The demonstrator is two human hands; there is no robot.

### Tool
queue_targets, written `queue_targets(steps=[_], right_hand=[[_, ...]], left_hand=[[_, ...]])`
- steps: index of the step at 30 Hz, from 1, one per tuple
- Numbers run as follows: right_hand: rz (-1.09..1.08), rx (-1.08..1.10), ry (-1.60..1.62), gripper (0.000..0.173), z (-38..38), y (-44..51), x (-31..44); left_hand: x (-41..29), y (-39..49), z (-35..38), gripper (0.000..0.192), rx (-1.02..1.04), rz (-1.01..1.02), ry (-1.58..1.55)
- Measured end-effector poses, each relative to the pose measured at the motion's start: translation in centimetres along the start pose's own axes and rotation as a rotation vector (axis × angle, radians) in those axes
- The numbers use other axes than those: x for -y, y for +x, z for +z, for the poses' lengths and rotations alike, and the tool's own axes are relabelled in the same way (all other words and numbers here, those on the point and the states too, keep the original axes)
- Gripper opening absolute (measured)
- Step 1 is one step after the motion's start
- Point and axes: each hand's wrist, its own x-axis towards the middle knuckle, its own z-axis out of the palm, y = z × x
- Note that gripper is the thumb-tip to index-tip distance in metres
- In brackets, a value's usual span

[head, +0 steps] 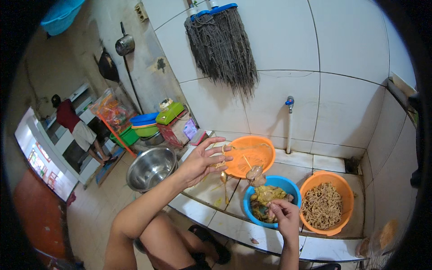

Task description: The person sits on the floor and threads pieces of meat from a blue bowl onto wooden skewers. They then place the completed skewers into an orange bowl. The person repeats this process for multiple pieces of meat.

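Note:
My left hand (204,160) is raised in front of an orange plastic colander (266,158), fingers spread, with a thin yellowish strand (222,152) looped about them. My right hand (286,214) is over a blue plastic basin (248,211), pinching the lower end of a thin stick (247,162). Greyish meat pieces (256,176) are threaded on that stick, tilted above the basin's rim. Yellowish and dark offal pieces (270,193) lie in the basin, partly hidden by my right hand. A metal spoon (224,184) rests on the tiled ledge left of the basin.
A second orange colander (347,209) with short brownish pieces (322,206) stands right of the basin. A steel bowl (152,167) is at left. Behind stand a tap (289,103) on a pipe and hanging mops (222,47). A person (76,123) stands far left.

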Motion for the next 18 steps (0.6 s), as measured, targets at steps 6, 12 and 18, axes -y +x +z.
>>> queue_targets(steps=[6,12,18], right_hand=[[-0.010,0.021,-0.018,0.014,0.2,0.1,0.0],[0.007,0.048,-0.041,0.013,-0.6,-0.1,0.8],[0.016,0.094,-0.060,0.012,-0.4,-0.4,0.8]], left_hand=[[0.7,0.3,-0.9,0.053,0.051,-0.033,-0.102],[0.9,0.5,-0.6,0.056,0.021,0.013,-0.097],[0.9,0.6,0.1,0.061,0.013,0.059,-0.059]])
